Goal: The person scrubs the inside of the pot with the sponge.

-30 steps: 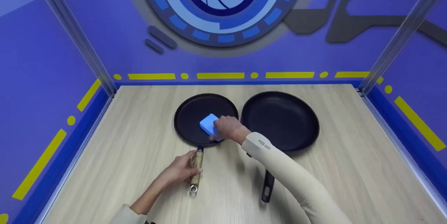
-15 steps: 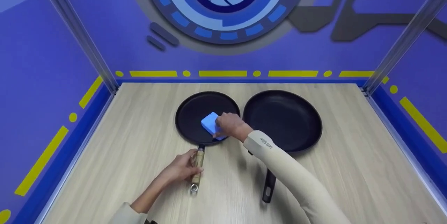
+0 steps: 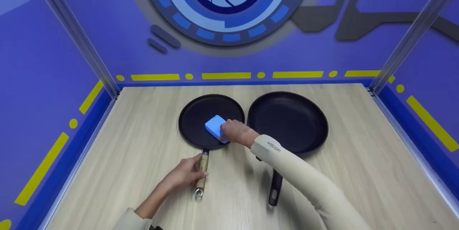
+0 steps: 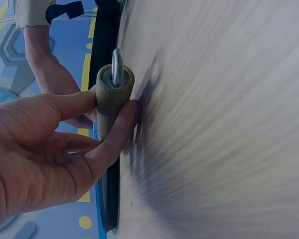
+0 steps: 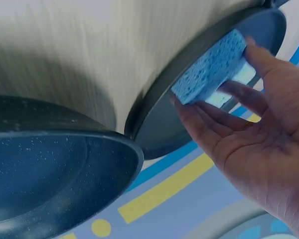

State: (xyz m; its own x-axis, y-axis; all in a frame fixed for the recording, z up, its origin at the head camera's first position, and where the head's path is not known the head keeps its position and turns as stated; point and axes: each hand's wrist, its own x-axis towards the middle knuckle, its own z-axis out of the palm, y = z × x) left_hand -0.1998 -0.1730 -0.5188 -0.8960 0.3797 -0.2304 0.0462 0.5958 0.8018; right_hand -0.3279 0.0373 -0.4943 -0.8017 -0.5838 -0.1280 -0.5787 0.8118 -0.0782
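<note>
Right hand slightly lower — fingers around sponge

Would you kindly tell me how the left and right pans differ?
The left pan is smaller and shallower than the right pan. The left pan has a tan handle, the right pan a black one. The left hand grips the left pan; neither holds the right pan. Both are round, dark and on the table.
</note>
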